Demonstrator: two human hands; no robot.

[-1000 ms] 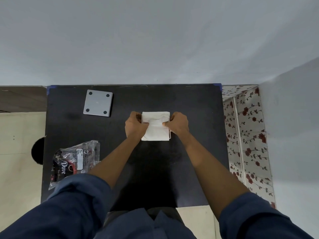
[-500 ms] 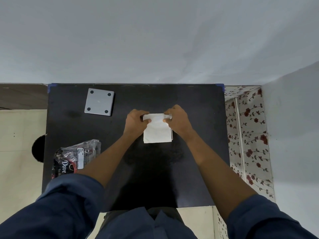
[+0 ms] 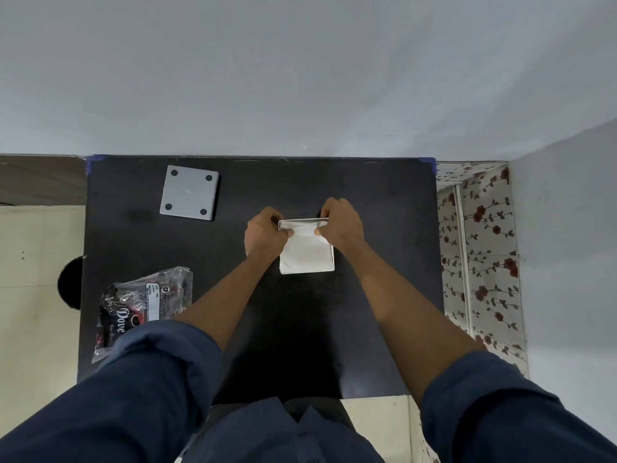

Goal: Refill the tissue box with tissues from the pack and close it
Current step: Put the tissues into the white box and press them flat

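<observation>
Tissues [image 3: 305, 250], a white folded stack, are being held at the middle of the black table [image 3: 384, 202], inside a shallow silver-rimmed tissue box [image 3: 332, 259] whose edge is being shown along the stack's right and far sides. The stack's far end is being pinched from both sides: the left hand [image 3: 263, 233] is being pressed to its far-left corner and the right hand [image 3: 342, 225] to its far-right corner, with the fingers [image 3: 289, 232] of each hand being closed on the paper and the thumbs being laid on top. Whether the box rim is also being gripped cannot be told. The near end of the stack is being left flat and untouched. A grey square lid [image 3: 189, 192] with four dark round feet is being kept well apart at the far left of the table. A crumpled clear tissue pack [image 3: 143, 304] with dark printing is being left at the near left, partly covered by a blue sleeve [image 3: 140, 389].
</observation>
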